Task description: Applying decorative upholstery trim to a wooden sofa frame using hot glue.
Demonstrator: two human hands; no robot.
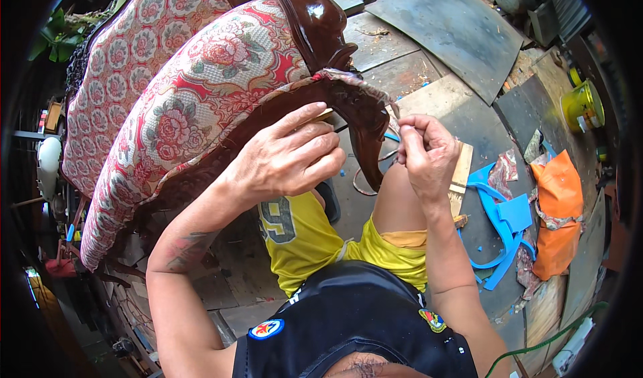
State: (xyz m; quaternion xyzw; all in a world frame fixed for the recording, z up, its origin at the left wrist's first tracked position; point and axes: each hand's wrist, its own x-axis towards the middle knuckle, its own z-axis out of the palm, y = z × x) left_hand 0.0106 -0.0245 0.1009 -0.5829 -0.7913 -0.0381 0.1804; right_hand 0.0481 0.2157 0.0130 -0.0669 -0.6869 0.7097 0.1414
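Observation:
A chair with a rounded seat in red and cream floral fabric (224, 53) and a dark, carved, varnished wood frame (315, 29) fills the upper left. My left hand (291, 151) is closed beside the seat's front rail; a thin yellowish edge shows at its fingertips, too little to name. Off the front corner, above the curved chair leg (367, 140), my right hand (427, 151) pinches the end of a narrow fabric strip (394, 107). That strip runs back to the seat's fabric edge at the corner. The rest of what my left fingers hold is hidden.
Blue foam offcuts (502, 214), fabric scraps and an orange sheet (559, 210) lie on the floor to the right. Farther back are a large dark board (449, 29) and a yellow-green bucket (583, 106). A green cord (549, 341) hangs at the lower right.

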